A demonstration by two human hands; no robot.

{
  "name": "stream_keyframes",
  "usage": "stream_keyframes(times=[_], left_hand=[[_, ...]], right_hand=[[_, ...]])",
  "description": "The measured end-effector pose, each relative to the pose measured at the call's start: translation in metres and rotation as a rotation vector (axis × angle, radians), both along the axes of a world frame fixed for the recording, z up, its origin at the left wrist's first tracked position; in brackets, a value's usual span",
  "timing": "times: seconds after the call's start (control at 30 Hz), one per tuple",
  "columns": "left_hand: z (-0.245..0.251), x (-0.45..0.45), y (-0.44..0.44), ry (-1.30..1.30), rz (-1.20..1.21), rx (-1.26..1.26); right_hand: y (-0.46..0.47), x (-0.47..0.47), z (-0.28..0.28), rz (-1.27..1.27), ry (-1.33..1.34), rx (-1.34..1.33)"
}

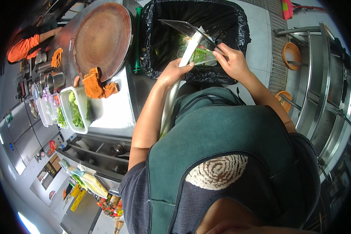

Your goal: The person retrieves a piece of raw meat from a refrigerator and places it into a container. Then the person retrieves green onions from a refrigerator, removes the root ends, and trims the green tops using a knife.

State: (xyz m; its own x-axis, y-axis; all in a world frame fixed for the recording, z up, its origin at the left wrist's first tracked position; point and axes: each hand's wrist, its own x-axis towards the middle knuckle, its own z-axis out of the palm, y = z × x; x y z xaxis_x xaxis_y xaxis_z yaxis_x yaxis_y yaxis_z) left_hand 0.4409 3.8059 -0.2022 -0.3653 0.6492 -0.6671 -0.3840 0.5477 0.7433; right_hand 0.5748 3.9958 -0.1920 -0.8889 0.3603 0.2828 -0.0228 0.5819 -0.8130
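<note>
My left hand (pixel 174 72) is closed around a long white leek or large green onion stalk (pixel 190 49). The stalk slants over the bin, and its lower end passes down beside my apron (pixel 210 125). In my right hand (pixel 233 63) is the handle of a cleaver (pixel 180 27), whose blade crosses the stalk's upper end. A thin green strip (pixel 204 52) runs from the stalk to my right thumb. Below both hands stands a waste bin lined with a black plastic bag (pixel 243 32), with vegetable scraps (pixel 200 58) inside.
A large round wooden chopping block (pixel 103 41) stands on the steel counter at left. Beside it lie an orange cloth (pixel 93 86) and a plastic tub (pixel 87 109) of greens. Another person's orange sleeve (pixel 23 48) shows beyond. A metal rack (pixel 317 79) stands at right.
</note>
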Motion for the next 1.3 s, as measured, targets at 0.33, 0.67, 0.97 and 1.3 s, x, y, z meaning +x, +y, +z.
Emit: stream_keyframes(times=[0.33,0.67,0.97,1.3], left_hand=[[-0.003,0.007,-0.001,0.031,-0.015,0.043],[0.003,0.014,0.005,0.066,-0.031,-0.004],[-0.005,0.016,0.005,0.092,-0.085,-0.025],[-0.005,0.032,0.01,0.087,-0.09,0.058]], right_hand=[[0.01,0.017,-0.015,0.009,-0.128,-0.023],[0.026,0.029,0.005,0.072,-0.355,0.114],[0.036,0.018,0.035,0.104,-0.575,0.031],[0.03,0.012,0.035,0.111,-0.608,0.012]])
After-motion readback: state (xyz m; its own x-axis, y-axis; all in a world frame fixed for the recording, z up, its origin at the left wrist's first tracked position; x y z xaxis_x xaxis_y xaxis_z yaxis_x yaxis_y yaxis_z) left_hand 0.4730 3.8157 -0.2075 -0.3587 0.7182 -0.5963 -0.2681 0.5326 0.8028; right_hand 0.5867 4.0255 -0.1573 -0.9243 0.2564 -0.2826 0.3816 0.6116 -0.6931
